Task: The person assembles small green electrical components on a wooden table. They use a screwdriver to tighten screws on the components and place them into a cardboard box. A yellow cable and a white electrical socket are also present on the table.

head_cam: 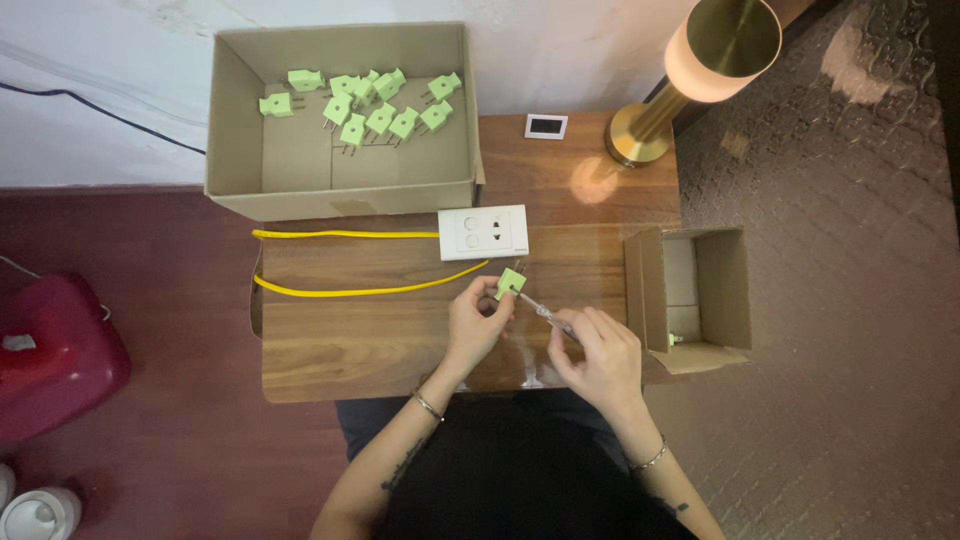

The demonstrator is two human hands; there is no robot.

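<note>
Left hand (478,325) pinches a green plug (511,283) steady, just below the socket (484,233); right hand (597,355) grips a screwdriver (545,316), tip at the plug.

i see bare wood on the table (330,345) left of my hands, crossed by a yellow cable (350,292). ahead, the white socket plate (484,232) and the large cardboard box (340,195) block the far edge; a small open box (700,290) walls off the right, a brass lamp (680,90) behind it.
</note>
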